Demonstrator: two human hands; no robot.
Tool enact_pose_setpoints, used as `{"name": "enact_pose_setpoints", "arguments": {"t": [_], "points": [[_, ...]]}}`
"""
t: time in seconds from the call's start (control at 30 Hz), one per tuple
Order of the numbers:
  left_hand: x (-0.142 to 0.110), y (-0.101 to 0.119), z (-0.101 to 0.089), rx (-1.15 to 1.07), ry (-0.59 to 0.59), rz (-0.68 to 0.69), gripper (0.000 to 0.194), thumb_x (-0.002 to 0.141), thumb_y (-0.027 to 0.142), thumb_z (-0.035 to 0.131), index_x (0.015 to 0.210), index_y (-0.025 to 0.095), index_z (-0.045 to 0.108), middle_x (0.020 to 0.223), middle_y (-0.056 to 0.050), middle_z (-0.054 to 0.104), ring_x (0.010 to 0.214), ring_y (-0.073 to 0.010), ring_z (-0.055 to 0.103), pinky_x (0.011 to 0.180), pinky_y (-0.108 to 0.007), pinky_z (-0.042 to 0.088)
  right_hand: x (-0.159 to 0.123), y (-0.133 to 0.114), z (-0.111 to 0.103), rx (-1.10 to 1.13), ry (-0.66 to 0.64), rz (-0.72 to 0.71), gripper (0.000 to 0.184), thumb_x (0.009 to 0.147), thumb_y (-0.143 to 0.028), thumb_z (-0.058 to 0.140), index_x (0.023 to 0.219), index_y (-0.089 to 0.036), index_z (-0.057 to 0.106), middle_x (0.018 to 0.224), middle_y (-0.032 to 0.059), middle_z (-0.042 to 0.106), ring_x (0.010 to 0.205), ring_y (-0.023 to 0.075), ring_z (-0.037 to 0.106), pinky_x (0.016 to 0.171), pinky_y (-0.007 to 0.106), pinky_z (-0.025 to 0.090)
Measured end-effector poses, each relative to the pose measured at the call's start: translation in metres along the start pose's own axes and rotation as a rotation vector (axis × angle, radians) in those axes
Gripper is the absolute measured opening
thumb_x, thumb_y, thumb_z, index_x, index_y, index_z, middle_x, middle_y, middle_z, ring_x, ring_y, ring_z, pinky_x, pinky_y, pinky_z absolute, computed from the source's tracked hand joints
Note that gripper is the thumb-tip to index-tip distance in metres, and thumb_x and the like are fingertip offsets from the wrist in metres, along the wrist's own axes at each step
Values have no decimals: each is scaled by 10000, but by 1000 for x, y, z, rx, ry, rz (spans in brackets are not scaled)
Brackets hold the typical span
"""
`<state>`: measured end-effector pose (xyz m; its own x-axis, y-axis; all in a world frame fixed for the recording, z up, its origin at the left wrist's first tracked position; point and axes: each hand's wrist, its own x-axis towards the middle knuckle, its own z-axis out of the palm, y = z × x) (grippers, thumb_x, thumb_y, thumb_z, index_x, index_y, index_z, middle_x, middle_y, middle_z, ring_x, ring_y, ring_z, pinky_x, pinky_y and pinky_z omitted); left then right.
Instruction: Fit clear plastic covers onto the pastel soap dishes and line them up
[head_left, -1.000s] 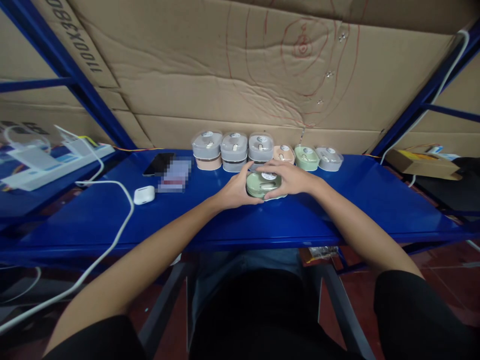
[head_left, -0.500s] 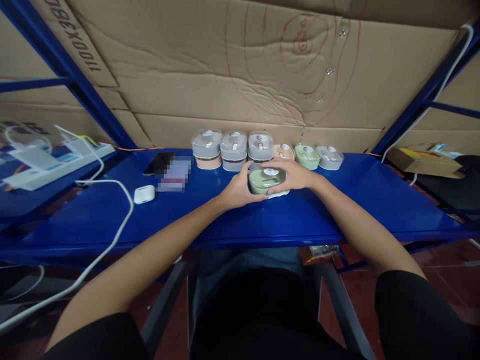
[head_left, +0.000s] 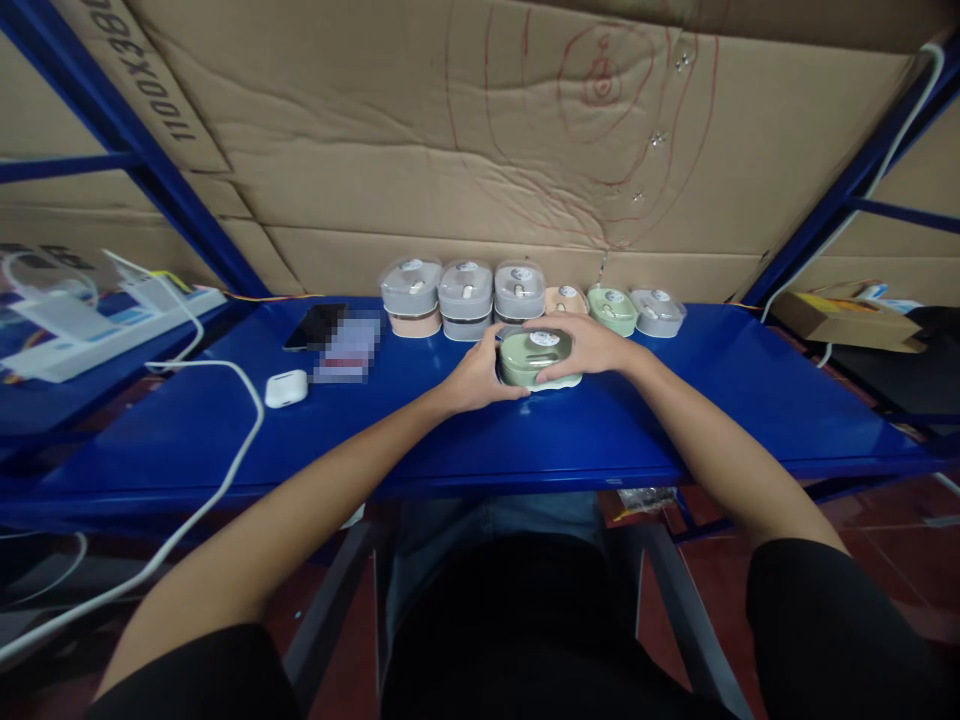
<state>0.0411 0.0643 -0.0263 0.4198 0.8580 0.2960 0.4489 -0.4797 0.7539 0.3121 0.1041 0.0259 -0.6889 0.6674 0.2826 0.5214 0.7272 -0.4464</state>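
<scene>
a sage-green plastic case (head_left: 529, 358) with a round white label on top is held between the left hand (head_left: 478, 374) and the right hand (head_left: 586, 346), toward the middle of a blue steel shelf (head_left: 615, 435). the case is clasped from both sides, not pinched: its left end is cupped by the curved fingers of the left hand, while its top and far edge are covered by the spread fingers (head_left: 570, 330) of the right hand, and its near side is met by the right thumb (head_left: 551, 376). a pale cream base (head_left: 564, 381) is seen beneath the case at its lower right. it cannot be told whether the case is bearing on the shelf or is slightly raised from it. just behind the hands, a row of similar cases is lined up along the back of the shelf: three grey-lidded cases (head_left: 465, 288) are placed on the left, followed by a peach case (head_left: 568, 299), a green case (head_left: 613, 310) and a grey case (head_left: 660, 312). to the left, a black smartphone (head_left: 315, 327), a pixelated flat item (head_left: 346, 347) and a white earbud case (head_left: 286, 388) are laid on the shelf, and a white cable (head_left: 232, 425) is trailed over its front edge. a white power strip (head_left: 112, 325) is seen further left, and a cardboard sheet (head_left: 450, 170) marked with red lines is fixed behind the shelf.
</scene>
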Motion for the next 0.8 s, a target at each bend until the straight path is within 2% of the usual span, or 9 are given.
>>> {"name": "enact_pose_setpoints", "arguments": {"t": [0.13,0.37,0.53,0.8], "points": [[1,1,-3,-26,-25,-5,1187,668,461,997,1647,189,384,1616,-247,604,1550,-490,564,1284,-677,474,0,-3,-1,-18,-1,12,917,717,-620,990,1551,-342,731,1584,74,724,1481,416,655,1296,654,481],[6,-3,-5,-31,-65,-38,1296,634,527,1005,1674,124,345,1678,-301,520,1595,-508,508,1325,-686,429,-4,-5,-1,-64,12,40,953,733,-677,969,1571,-301,714,1587,103,721,1455,430,669,1265,662,513],[8,-9,-3,-59,-53,-7,1230,641,486,1020,1657,199,388,1635,-261,576,1555,-498,548,1292,-731,442,-6,-2,-3,-62,16,19,925,737,-666,971,1562,-329,722,1585,80,725,1470,426,661,1283,663,500],[9,-11,-2,-46,-51,-38,1323,665,460,1004,1744,162,299,1603,-289,612,1553,-497,568,1308,-713,416,-7,12,-7,-37,-40,46,1036,682,-583,1000,1626,-322,662,1627,93,690,1504,437,639,1298,681,488]]}}
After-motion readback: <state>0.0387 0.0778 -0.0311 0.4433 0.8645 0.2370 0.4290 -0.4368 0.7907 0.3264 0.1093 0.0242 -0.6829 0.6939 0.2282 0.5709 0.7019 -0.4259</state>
